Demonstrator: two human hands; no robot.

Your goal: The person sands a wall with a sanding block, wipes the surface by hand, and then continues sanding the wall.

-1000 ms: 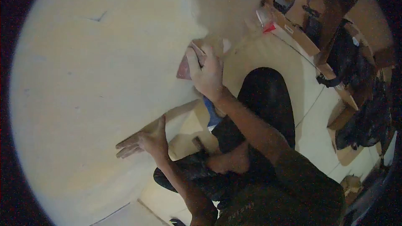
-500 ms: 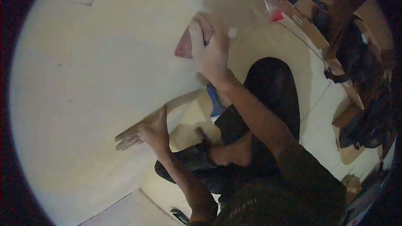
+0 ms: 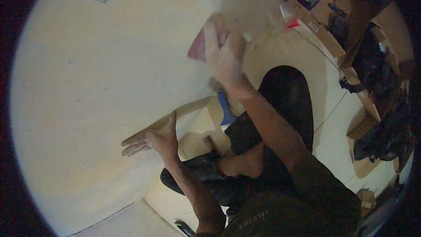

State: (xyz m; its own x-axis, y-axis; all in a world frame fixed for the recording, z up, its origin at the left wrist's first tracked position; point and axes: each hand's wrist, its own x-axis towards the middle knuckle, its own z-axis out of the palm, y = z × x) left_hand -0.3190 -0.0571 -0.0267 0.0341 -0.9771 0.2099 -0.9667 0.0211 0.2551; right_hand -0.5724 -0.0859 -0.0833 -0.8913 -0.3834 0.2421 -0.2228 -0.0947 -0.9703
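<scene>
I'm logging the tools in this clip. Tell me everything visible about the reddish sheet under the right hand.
The reddish sheet is a thin, flat, pinkish-red piece, possibly sandpaper, though blur hides its texture. The right hand presses it flat against the large pale board, fingers spread over its right part, so only its left portion and one corner show. It lies near the board's right edge. Its full outline cannot be made out.

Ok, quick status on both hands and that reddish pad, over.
Right hand presses reddish pad on wall. Left hand flat on wall, open. Nothing in the way.
</scene>
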